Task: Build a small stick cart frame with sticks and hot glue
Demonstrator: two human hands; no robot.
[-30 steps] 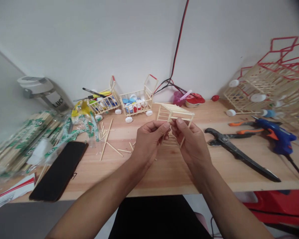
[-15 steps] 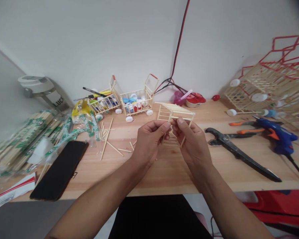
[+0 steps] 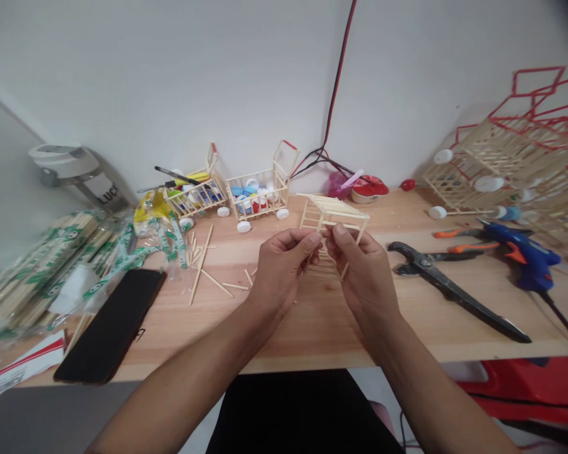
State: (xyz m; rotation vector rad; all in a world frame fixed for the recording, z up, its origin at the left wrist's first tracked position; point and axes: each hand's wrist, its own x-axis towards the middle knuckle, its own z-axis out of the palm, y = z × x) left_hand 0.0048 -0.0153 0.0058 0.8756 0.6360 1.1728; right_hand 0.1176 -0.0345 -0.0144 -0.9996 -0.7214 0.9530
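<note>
My left hand (image 3: 280, 268) and my right hand (image 3: 360, 268) meet above the middle of the wooden table (image 3: 312, 321). Both pinch the near side of a small open frame of thin wooden sticks (image 3: 334, 214), held just above the tabletop. The fingertips of both hands press together on a stick at the frame's near edge. The frame's far side juts up beyond my fingers. Loose short sticks (image 3: 208, 265) lie to the left of my left hand.
Two small stick carts (image 3: 260, 189) with bottle caps stand at the back. Black shears (image 3: 449, 290) and a blue glue gun (image 3: 525, 255) lie right. Large stick carts (image 3: 515, 164) fill the far right. A black phone (image 3: 111, 325) and wrapped chopsticks (image 3: 42, 265) lie left.
Nothing has visibly changed apart from a slight shift of the view; both hands keep pinching the stick frame in the same place.
</note>
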